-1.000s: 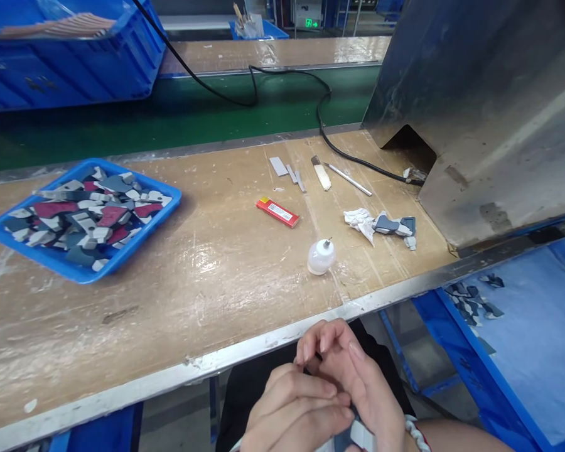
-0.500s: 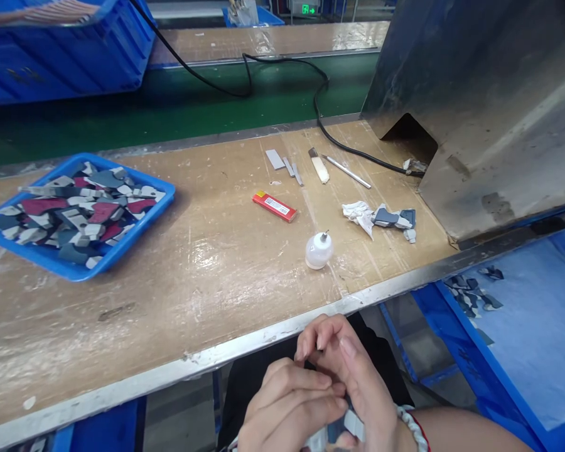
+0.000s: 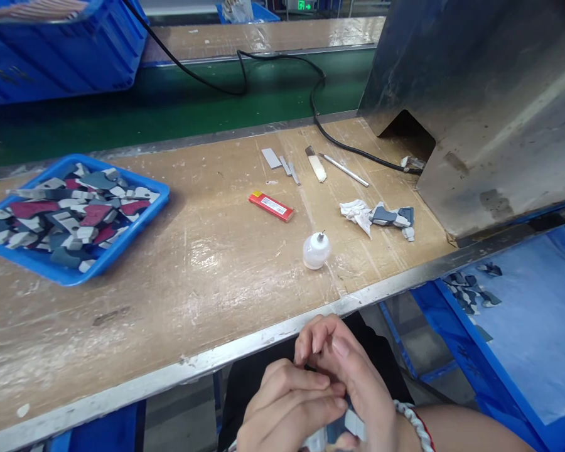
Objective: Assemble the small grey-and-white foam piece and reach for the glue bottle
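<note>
Both hands low, tucked below the near edge of the desk (image 3: 193, 276), over the lap. Left hand (image 3: 287, 411) curled, fingers folded across; right hand (image 3: 353, 383) arched over it, fingertips bent down, both grips closed together on a small grey-and-white piece (image 3: 343, 427) peeking out beneath. On the desk, well beyond the hands, a white bottle (image 3: 316, 250).

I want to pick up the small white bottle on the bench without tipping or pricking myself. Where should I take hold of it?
Take the small white bottle by its round body, low on the sides, coming down from above with thumb and finger either side. It stands upright with a thin metal tip pointing up, so keep the grip below that tip. The bench around it is bare enough for fingers on both sides.
</note>
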Demonstrator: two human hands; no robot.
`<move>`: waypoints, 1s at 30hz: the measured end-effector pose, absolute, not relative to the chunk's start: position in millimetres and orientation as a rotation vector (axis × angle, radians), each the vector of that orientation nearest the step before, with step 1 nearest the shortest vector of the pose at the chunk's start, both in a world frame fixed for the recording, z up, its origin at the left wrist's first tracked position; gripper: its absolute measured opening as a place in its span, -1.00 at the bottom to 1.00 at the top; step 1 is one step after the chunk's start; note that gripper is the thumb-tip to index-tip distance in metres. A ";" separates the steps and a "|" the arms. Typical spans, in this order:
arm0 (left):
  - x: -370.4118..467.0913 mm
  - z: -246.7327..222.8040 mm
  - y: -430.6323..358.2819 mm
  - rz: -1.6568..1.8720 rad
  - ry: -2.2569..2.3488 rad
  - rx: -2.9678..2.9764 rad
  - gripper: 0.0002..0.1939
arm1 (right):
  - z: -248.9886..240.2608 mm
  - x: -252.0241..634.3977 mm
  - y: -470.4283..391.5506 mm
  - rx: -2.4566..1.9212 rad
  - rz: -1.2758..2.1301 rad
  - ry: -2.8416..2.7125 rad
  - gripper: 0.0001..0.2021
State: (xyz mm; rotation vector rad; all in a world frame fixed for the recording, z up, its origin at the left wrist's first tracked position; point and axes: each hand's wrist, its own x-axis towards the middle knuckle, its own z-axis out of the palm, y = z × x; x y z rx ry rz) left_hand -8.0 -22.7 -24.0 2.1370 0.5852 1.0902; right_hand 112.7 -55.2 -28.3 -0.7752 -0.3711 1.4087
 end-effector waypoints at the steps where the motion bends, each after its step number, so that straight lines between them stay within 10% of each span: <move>1: -8.0 -24.4 -22.6 1.080 0.581 2.129 -0.77 | -28.5 114.2 -54.4 -0.761 1.423 -0.359 -0.70; 30: -11.0 -27.3 -16.0 1.077 0.544 1.950 -0.73 | -28.0 109.2 -53.9 -0.718 1.455 -0.311 -0.62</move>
